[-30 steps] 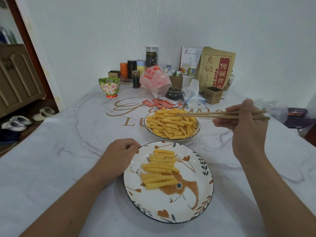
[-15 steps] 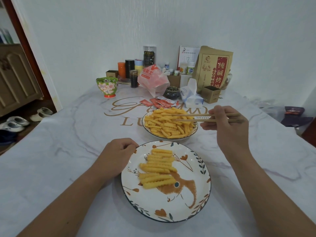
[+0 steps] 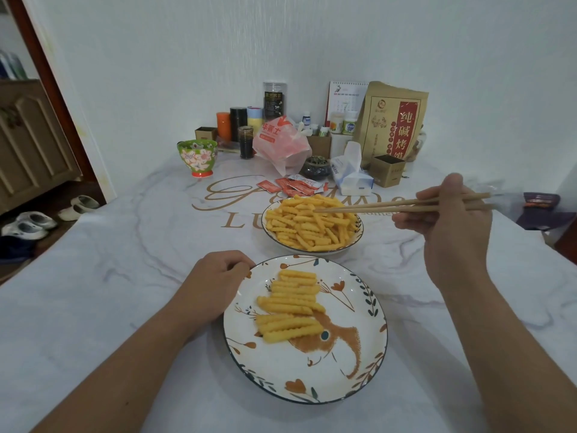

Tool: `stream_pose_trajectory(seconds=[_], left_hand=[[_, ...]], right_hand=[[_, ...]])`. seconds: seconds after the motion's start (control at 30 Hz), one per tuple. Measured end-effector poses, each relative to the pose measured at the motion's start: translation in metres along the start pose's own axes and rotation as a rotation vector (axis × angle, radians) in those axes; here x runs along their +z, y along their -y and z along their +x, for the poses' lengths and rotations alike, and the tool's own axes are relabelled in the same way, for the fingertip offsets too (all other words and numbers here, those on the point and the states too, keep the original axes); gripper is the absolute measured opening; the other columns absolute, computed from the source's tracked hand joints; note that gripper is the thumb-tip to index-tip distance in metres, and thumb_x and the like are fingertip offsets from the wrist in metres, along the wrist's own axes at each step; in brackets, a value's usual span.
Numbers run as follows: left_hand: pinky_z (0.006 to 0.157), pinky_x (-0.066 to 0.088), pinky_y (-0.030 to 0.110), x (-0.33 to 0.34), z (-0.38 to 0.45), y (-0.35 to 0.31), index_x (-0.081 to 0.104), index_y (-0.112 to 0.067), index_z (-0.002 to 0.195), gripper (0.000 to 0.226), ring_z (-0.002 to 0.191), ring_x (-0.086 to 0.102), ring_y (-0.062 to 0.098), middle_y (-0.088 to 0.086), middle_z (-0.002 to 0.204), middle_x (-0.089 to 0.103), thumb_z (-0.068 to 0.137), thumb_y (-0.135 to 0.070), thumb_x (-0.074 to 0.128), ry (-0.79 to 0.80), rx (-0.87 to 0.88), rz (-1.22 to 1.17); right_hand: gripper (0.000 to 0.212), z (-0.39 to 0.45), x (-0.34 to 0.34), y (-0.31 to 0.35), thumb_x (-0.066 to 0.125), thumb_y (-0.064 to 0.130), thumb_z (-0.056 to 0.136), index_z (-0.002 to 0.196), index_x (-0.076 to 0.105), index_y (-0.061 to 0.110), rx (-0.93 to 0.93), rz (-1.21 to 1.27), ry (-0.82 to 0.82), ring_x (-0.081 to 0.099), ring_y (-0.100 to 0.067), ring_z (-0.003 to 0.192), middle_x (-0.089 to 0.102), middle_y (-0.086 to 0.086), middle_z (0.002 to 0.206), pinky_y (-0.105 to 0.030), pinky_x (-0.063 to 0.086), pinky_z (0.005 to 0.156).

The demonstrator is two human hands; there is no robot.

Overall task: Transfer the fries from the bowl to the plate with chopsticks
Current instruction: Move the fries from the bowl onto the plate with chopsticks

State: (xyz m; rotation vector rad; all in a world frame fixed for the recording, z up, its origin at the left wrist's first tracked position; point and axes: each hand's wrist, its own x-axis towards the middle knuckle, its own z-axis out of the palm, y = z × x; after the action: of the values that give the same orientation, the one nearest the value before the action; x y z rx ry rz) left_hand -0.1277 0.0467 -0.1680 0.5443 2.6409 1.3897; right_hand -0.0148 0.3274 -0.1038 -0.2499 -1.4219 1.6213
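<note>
A white bowl (image 3: 358,236) heaped with crinkle-cut fries (image 3: 307,225) stands mid-table. In front of it lies a painted plate (image 3: 312,370) holding several fries (image 3: 290,304) in rows. My right hand (image 3: 449,223) grips a pair of wooden chopsticks (image 3: 368,206) to the right of the bowl; their tips hover over the fries in the bowl and hold nothing. My left hand (image 3: 215,282) rests with curled fingers against the plate's left rim.
Clutter lines the back of the marble table (image 3: 109,292): a floral cup (image 3: 197,156), a pink plastic bag (image 3: 281,142), sauce packets (image 3: 293,185), a tissue pack (image 3: 351,173), a brown paper bag (image 3: 393,123), jars. A dark pouch (image 3: 541,207) lies far right.
My right hand drew left toward the bowl, then back right a little; the chopstick tips now hang over the bowl's fries. The left hand stayed at the plate.
</note>
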Motion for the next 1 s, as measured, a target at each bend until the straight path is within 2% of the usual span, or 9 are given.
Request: stream_pose_trajectory(seconds=[0.13, 0.23, 0.33, 0.47, 0.57, 0.73, 0.8, 0.87, 1.0], left_hand=[[0.057, 0.04, 0.012, -0.001, -0.001, -0.001, 0.075, -0.027, 0.08, 0.034, 0.071, 0.062, -0.01, -0.026, 0.078, 0.071, 0.1, -0.012, 0.051, -0.003, 0.007, 0.001], [0.055, 0.041, 0.012, 0.0, -0.001, -0.001, 0.075, -0.026, 0.079, 0.034, 0.068, 0.062, -0.008, -0.025, 0.077, 0.072, 0.099, -0.012, 0.051, -0.005, 0.0, -0.003], [0.061, 0.044, 0.02, 0.001, 0.0, 0.001, 0.076, -0.025, 0.079, 0.034, 0.069, 0.064, 0.0, -0.02, 0.079, 0.073, 0.099, -0.012, 0.053, -0.013, -0.014, -0.008], [0.061, 0.044, 0.019, 0.0, 0.001, 0.0, 0.077, -0.024, 0.082, 0.033, 0.07, 0.064, -0.002, -0.018, 0.08, 0.074, 0.099, -0.012, 0.052, -0.011, -0.01, 0.0], [0.063, 0.045, 0.021, 0.0, 0.0, -0.001, 0.077, -0.024, 0.083, 0.032, 0.076, 0.065, 0.005, -0.01, 0.081, 0.075, 0.1, -0.013, 0.052, -0.01, -0.01, 0.015], [0.063, 0.044, 0.021, 0.0, -0.002, -0.003, 0.078, -0.023, 0.086, 0.031, 0.079, 0.065, 0.007, -0.009, 0.085, 0.076, 0.101, -0.013, 0.052, -0.005, -0.004, 0.019], [0.063, 0.044, 0.02, 0.0, -0.002, -0.003, 0.078, -0.023, 0.085, 0.032, 0.078, 0.065, 0.006, -0.008, 0.085, 0.076, 0.101, -0.013, 0.052, -0.006, -0.003, 0.011], [0.062, 0.044, 0.019, 0.0, -0.002, -0.003, 0.077, -0.023, 0.084, 0.032, 0.076, 0.065, 0.005, -0.008, 0.084, 0.076, 0.1, -0.013, 0.052, -0.014, -0.01, -0.002], [0.055, 0.042, 0.012, 0.0, 0.0, -0.001, 0.078, -0.024, 0.083, 0.032, 0.067, 0.064, -0.001, -0.012, 0.078, 0.075, 0.1, -0.013, 0.053, -0.009, -0.013, 0.003]], right_hand=[[0.045, 0.003, -0.005, 0.002, 0.046, 0.04, 0.106, 0.077, 0.06, 0.008, 0.081, -0.001, 0.056, 0.068, -0.025, 0.05, 0.066, -0.008, 0.059, -0.032, 0.058, 0.05], [0.042, 0.002, -0.004, 0.002, 0.05, 0.036, 0.106, 0.076, 0.063, 0.008, 0.013, -0.046, 0.005, 0.068, -0.029, 0.051, 0.067, -0.014, 0.064, -0.033, 0.058, 0.05], [0.039, 0.0, 0.0, 0.0, 0.054, 0.032, 0.105, 0.075, 0.063, 0.009, -0.063, -0.079, -0.065, 0.067, -0.03, 0.049, 0.065, -0.009, 0.059, -0.034, 0.058, 0.048], [0.037, -0.009, 0.011, -0.008, 0.054, 0.03, 0.105, 0.078, 0.063, 0.007, -0.073, -0.112, -0.006, 0.07, -0.033, 0.053, 0.067, -0.005, 0.061, -0.035, 0.06, 0.051], [0.035, -0.013, 0.017, -0.015, 0.053, 0.03, 0.105, 0.082, 0.063, 0.005, -0.071, -0.158, 0.034, 0.071, -0.033, 0.056, 0.069, -0.003, 0.063, -0.036, 0.061, 0.054], [0.043, -0.004, 0.007, -0.003, 0.048, 0.034, 0.107, 0.078, 0.06, 0.005, -0.002, -0.01, -0.031, 0.068, -0.029, 0.051, 0.065, -0.007, 0.058, -0.033, 0.058, 0.05], [0.047, 0.001, 0.0, 0.006, 0.045, 0.034, 0.108, 0.071, 0.061, 0.01, 0.108, 0.122, 0.066, 0.064, -0.023, 0.045, 0.061, -0.005, 0.054, -0.028, 0.053, 0.046], [0.053, 0.001, -0.004, 0.013, 0.042, 0.034, 0.106, 0.061, 0.063, 0.015, 0.233, 0.209, 0.284, 0.056, -0.02, 0.038, 0.055, -0.003, 0.051, -0.023, 0.045, 0.041], [0.047, -0.008, -0.003, 0.013, 0.046, 0.035, 0.096, 0.059, 0.061, 0.01, 0.334, 0.061, 0.628, 0.05, -0.024, 0.03, 0.047, -0.011, 0.045, -0.022, 0.04, 0.036]])
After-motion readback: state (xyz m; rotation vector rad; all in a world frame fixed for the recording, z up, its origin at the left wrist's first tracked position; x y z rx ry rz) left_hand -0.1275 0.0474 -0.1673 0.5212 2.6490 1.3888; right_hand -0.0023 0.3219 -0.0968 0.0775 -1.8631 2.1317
